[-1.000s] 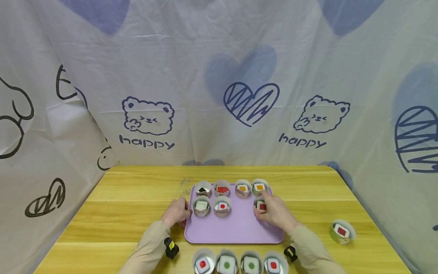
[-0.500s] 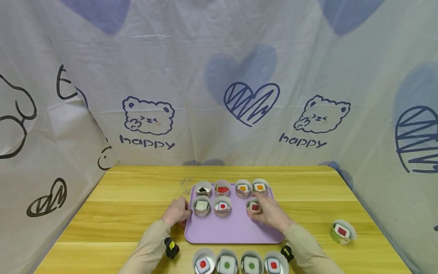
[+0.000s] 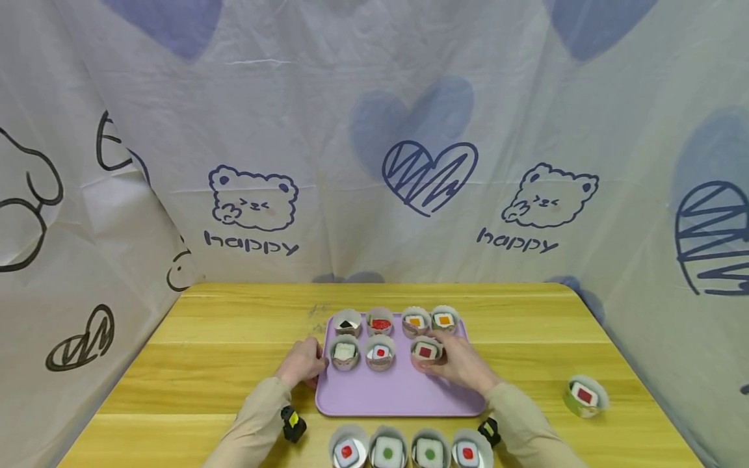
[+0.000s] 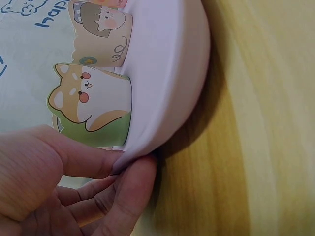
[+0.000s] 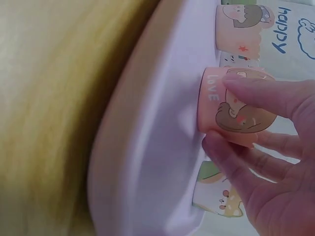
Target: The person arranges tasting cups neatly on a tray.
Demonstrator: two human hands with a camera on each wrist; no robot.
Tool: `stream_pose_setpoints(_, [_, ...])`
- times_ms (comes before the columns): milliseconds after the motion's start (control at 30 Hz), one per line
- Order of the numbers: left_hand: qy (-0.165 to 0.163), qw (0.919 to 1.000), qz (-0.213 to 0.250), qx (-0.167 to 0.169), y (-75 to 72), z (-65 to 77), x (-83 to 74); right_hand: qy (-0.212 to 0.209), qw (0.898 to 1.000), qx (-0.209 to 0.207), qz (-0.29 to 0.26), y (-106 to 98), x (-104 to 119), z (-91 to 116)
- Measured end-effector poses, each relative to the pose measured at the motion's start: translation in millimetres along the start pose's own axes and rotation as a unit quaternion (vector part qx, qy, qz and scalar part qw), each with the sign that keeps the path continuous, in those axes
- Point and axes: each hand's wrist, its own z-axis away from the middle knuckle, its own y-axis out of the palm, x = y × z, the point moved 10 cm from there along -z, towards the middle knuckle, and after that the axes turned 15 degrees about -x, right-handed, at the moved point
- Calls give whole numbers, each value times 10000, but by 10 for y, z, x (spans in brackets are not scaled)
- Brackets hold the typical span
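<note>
Pinches lilac tray (image 3: 386,395) by its left rim with left hand (image 3: 303,362); grips pink cup (image 5: 210,109), between both hands, in right hand (image 3: 465,365).

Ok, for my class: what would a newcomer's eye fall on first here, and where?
Probably the lilac tray in the middle of the wooden table, with cups in two rows toward its far side. Next, the right hand, gripping the cup with a dark red square in the tray's nearer row, while the left hand pinches the tray's left edge. Behind, blue hearts and two bears labelled "happy" stand out on the pale backdrop.
</note>
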Motion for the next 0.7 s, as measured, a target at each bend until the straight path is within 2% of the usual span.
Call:
stream_pose_setpoints(167, [-6,10000,21,9,4,-2,1,-273,9996,-3,-53,29,17,-14])
stream_pose_setpoints(400, [-49,10000,61,29,6,4,7,-165,9997,133,-82,86,-24,-17])
stream_pose_setpoints(700, [-6,10000,85,33,13,-9,-2,-287,9992,161,-248,103,-7,-23])
